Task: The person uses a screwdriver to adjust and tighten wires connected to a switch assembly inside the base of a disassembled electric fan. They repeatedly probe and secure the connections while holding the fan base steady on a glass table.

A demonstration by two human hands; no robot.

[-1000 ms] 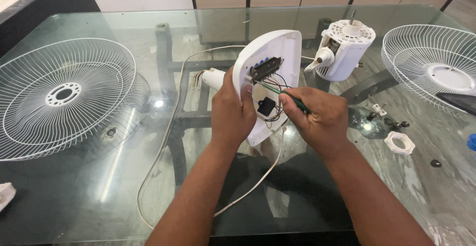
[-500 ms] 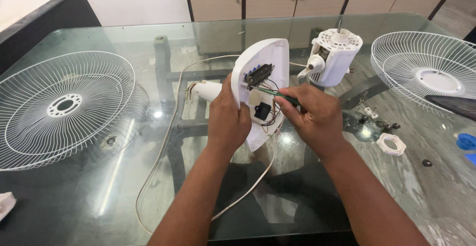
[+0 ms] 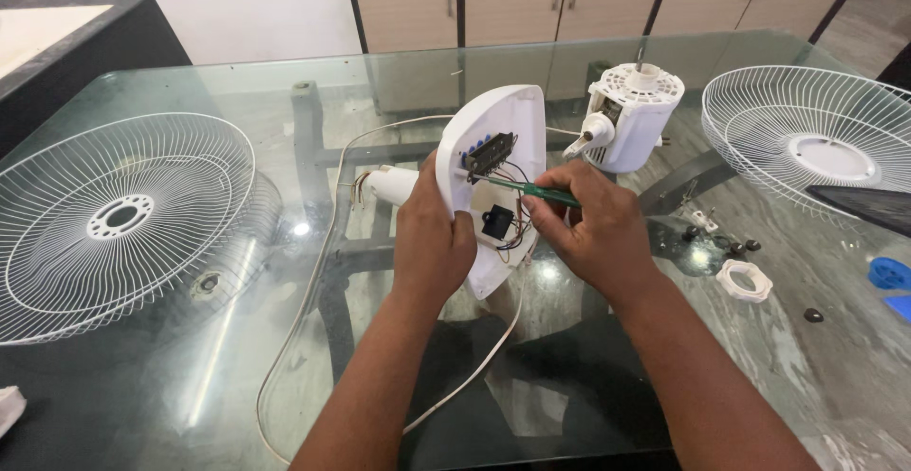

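My left hand (image 3: 432, 239) grips a white plastic fan base cover (image 3: 508, 129), held upright on edge with its open inside facing me. Inside it sit a dark switch block (image 3: 489, 153), a small black part (image 3: 496, 221) and thin wires. In my right hand (image 3: 593, 229) is a green-handled screwdriver (image 3: 541, 190), whose tip points left at the switch block. A white power cord (image 3: 313, 272) runs from the cover and loops across the glass table (image 3: 237, 376) toward me.
One white fan guard (image 3: 119, 220) lies at the left and another guard (image 3: 816, 139) at the right. The white fan motor unit (image 3: 631, 115) stands behind the cover. A white ring nut (image 3: 743, 279), small screws (image 3: 735, 243) and blue parts (image 3: 890, 274) lie at the right.
The view has tilted and shifted slightly. My right hand has brought the screwdriver tip up from the lower part of the cover to the switch block. The left hand keeps its grip.
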